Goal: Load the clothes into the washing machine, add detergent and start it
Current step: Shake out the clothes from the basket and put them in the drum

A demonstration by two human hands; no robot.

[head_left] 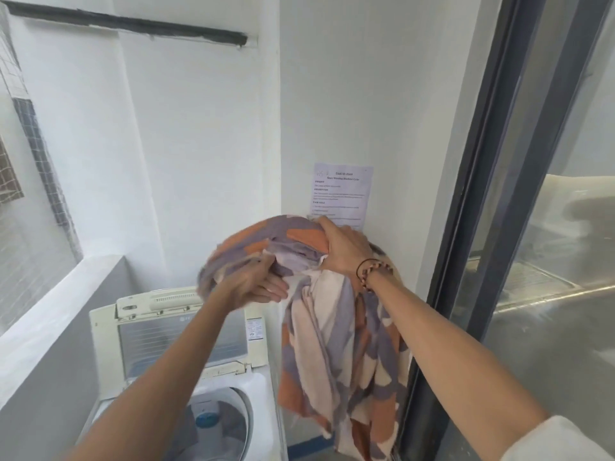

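1. In a white-walled corner, a top-loading washing machine (213, 377) stands low at left with its lid (179, 331) raised, beside a dark-framed glass door (499, 194).
2. A printed sheet (342, 191) is stuck on the far wall.
3. The right hand (346, 251) grips a patterned cloth (332, 344) held up right of the machine; the blurred left hand (256, 281) holds its bunched edge.
4. The drum's contents are hard to make out.

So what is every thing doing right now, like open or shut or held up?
Washing machine lid: open, tipped up.
Drum: uncovered, something dark inside.
Patterned cloth: held up beside the machine, hanging down.
Right hand: grips the cloth's top.
Left hand: blurred, touching the cloth's bunched part.
Paper notice: stuck on the wall.
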